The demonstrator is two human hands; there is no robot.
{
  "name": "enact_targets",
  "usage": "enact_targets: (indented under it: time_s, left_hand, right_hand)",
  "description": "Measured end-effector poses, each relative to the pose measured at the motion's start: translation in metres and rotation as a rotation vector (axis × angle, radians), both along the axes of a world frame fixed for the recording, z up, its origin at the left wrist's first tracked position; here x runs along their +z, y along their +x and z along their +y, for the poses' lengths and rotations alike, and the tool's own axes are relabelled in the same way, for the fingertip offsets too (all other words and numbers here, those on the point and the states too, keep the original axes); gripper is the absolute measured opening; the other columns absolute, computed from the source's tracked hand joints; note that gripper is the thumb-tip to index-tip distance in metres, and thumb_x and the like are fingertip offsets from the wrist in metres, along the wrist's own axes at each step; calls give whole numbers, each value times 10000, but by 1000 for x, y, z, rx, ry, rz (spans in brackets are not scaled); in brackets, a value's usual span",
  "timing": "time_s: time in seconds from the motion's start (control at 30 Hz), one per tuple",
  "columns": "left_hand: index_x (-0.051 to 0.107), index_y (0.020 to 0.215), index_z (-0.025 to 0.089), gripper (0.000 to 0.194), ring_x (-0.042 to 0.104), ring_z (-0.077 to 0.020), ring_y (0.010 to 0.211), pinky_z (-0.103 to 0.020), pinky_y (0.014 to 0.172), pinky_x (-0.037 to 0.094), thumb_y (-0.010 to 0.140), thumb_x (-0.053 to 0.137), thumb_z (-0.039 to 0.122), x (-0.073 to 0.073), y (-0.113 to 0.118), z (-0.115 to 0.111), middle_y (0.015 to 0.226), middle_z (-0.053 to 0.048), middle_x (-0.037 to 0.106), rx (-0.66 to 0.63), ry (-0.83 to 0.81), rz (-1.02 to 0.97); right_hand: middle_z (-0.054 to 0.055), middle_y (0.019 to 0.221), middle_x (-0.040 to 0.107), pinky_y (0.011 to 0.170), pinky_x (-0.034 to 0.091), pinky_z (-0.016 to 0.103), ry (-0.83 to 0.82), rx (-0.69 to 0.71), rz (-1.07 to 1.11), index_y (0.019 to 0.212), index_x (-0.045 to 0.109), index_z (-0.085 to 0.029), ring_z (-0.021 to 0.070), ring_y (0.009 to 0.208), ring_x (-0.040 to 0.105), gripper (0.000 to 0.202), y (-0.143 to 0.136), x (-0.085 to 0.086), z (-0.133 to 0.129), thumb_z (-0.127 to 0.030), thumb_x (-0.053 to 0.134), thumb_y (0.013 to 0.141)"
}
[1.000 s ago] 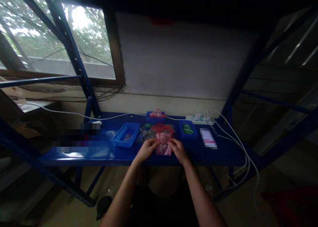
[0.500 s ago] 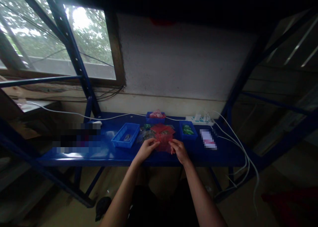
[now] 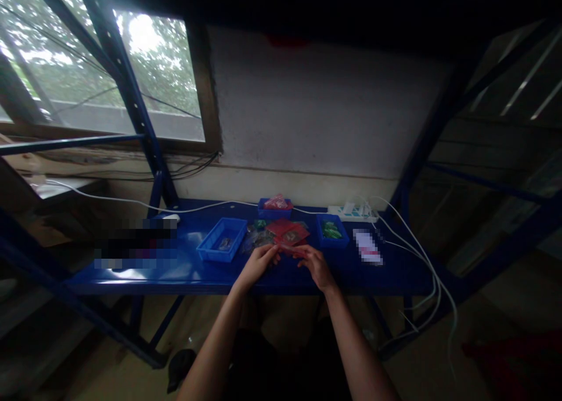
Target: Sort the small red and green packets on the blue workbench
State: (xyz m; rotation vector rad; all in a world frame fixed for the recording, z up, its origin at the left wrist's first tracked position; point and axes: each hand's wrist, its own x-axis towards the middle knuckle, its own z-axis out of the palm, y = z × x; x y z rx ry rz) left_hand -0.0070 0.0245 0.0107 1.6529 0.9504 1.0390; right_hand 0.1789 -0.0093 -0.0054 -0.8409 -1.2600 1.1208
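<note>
Between my two hands a red see-through plastic bag (image 3: 290,249) is stretched sideways, seen nearly edge-on. My left hand (image 3: 262,261) pinches its left end. Its right end is in the closed fingers of my right hand (image 3: 314,264). Just beyond it, more red bags (image 3: 281,229) lie on the blue table (image 3: 342,272), one with something greyish showing through. Left of these is a heap of clear bags (image 3: 259,237), whose contents are too small to make out.
A blue bin (image 3: 223,239) with a few small clear packets stands left of the heap. Another blue bin (image 3: 332,230) at right holds green packets. Behind, a third bin (image 3: 274,206) holds red bags. A power strip (image 3: 353,213) with white cables lies at the back right.
The red bag hung down flat between my hands before; now it is tipped up and seen nearly edge-on. My hands have barely shifted, and the bins stay put.
</note>
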Motion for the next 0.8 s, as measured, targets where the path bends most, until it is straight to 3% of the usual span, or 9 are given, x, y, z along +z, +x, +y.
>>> enact_targets:
  time_s: [0.2,0.4,0.8]
  left_hand:
    - [629,649,134,519,503,-143,577,-250,585,383,774,455,607,4,-2,-3,606,-34,609,-17,-25,17]
    - [583,631,144,446,455,-125,559,-227,547,325,751,502,566,12,-3,-10,558,10,535,-19,-21,64]
    - [619,709,119,377,446,-101,540,-209,515,304,678,638,494,5,-2,-7,585,17,550,-48,-58,-35]
  right_hand:
    - [47,833,651,595,429,247,-21,-49,-29,842,686,-189,162,721,557,327,0,-2,1,-467,521,796]
    - [2,761,630,649,413,247,6,-66,-115,810,682,-207,155,713,546,169,3,-5,1,-344,631,727]
    - [-26,659,572,596,402,247,-22,-44,-126,717,626,-202,135,614,524,70,-2,3,-5,-262,631,681]
